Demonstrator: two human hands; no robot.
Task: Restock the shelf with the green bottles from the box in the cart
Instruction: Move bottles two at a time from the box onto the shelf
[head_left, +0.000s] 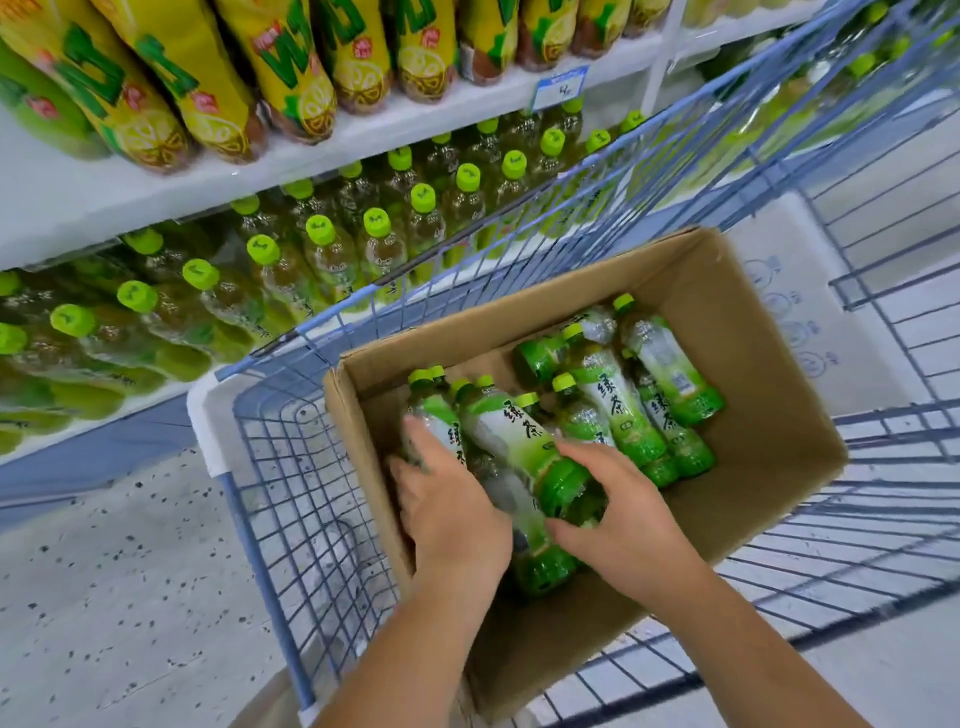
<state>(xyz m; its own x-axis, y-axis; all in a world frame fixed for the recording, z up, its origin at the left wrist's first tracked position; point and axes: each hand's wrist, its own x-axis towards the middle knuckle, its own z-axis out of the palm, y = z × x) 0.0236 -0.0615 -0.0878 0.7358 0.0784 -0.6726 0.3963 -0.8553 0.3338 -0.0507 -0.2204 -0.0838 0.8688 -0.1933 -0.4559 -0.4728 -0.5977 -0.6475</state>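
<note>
Both hands reach into the open brown cardboard box (753, 467). The left hand (452, 514) curls its fingers over a green-capped, green-labelled plastic tea bottle (436, 415) lying against the box's left wall, and the right hand (623, 519) grips the dark green base of the neighbouring bottle (506, 431). More such bottles (623, 410) lie on their sides deeper in the box, which sits inside a blue wire cart (255, 564). Beyond the cart, the white shelf (78, 208) carries rows of upright shelved green-capped bottles (322, 244), with yellow-labelled bottles (208, 78) on the tier above.
</note>
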